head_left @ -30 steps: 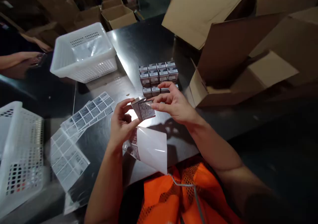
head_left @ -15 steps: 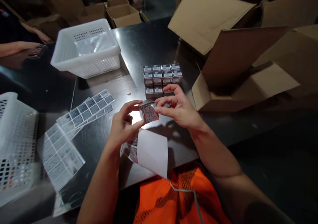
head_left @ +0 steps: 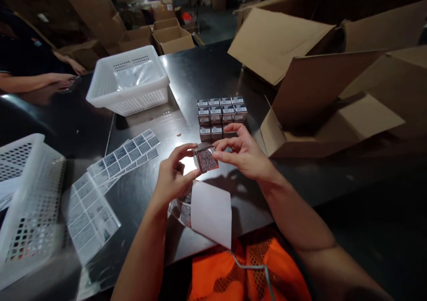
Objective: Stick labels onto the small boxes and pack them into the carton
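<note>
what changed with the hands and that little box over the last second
Little changed. Both hands, left hand and right hand, hold the small silver box with a printed label above the black table, as before; the box has turned slightly, its labelled face now more toward the camera. The stacked small boxes, label sheets and white plastic basket kept their places.

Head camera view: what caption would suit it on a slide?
Both hands, left hand and right hand, hold a small labelled box above a black table.

table [head_left: 200, 74] – glossy black | basket [head_left: 128, 80] – white, perforated | vest [head_left: 216, 274] – orange mesh | cartons [head_left: 320, 87] – brown
</note>
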Demonstrator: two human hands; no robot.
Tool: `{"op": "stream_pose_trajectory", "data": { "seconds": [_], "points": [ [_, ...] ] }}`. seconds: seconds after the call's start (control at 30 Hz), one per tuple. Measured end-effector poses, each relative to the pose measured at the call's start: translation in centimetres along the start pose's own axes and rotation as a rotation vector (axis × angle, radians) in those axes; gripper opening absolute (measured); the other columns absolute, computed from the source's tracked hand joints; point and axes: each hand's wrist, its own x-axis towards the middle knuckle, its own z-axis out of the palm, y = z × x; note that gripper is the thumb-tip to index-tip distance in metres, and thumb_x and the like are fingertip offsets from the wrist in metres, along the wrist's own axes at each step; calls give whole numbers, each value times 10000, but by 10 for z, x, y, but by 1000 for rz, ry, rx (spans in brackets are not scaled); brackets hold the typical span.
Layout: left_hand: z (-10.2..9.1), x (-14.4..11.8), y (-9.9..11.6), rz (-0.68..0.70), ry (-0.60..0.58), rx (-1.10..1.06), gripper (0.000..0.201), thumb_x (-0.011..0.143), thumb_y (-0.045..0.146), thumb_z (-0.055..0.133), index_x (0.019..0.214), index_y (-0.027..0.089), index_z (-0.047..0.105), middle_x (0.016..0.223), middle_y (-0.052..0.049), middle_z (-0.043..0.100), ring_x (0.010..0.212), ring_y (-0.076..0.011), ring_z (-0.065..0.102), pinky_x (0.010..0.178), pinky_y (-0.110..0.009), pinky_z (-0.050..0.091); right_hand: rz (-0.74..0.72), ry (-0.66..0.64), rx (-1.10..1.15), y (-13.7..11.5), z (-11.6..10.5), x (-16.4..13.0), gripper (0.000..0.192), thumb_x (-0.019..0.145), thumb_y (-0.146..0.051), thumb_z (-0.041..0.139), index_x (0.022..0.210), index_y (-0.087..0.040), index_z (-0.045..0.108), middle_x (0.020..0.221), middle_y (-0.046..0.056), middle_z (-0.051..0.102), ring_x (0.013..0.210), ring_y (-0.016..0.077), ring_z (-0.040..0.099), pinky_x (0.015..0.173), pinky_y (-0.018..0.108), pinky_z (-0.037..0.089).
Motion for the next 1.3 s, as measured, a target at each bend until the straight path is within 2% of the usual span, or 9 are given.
{"op": "stream_pose_trajectory", "data": {
  "seconds": [0.57,0.8,0.97,1.07,1.17,1.23,1.3],
  "points": [
    [2,0,5,-34,8,-10,562,679,293,854,1191,273,624,997,-3,713,406,8,318,367,-153,224,-3,12,-11,-1,0,1,642,645,-374,868,1044,-266,377,687,-77,627,991,211,675,728,296,480],
    [1,-1,3,-48,5,-10,555,686,271,839,1196,280,619,1003,4,711,406,6,317,369,-156,227,4,14,-31,-2,1,1,644,644,-383,862,1041,-265,369,690,-74,629,943,215,682,667,285,458],
    [1,-1,1,-58,20,-14,565,678,266,842,1195,287,615,1012,6,718,403,3,322,368,-157,234,-13,6,-3,-1,2,1,616,658,-344,850,1024,-263,361,692,-80,633,868,184,677,676,274,474],
    [3,-1,2,-67,37,-25,578,663,283,858,1186,286,613,1051,-5,721,399,6,337,367,-157,243,-53,7,0,4,5,0,588,688,-315,831,1045,-263,366,692,-74,637,895,194,683,692,280,493],
    [3,-1,4,-78,46,-8,592,657,311,867,1185,269,604,1051,-19,721,402,5,346,369,-161,245,-109,73,-1,9,7,1,605,678,-283,843,1069,-266,382,642,-91,584,939,212,684,727,304,530],
    [3,-2,5,-87,44,-2,601,663,327,865,1194,266,591,1048,-22,719,407,0,360,376,-164,254,-125,148,-19,10,7,2,649,615,-259,884,1055,-262,407,625,-116,504,877,196,682,728,302,540],
    [2,-3,5,-96,33,-11,598,680,335,853,1205,270,576,1045,-25,717,429,-19,423,392,-170,284,-87,170,10,10,5,5,713,525,-241,924,1045,-250,436,691,-115,485,803,160,666,713,289,547]
  ]
}}
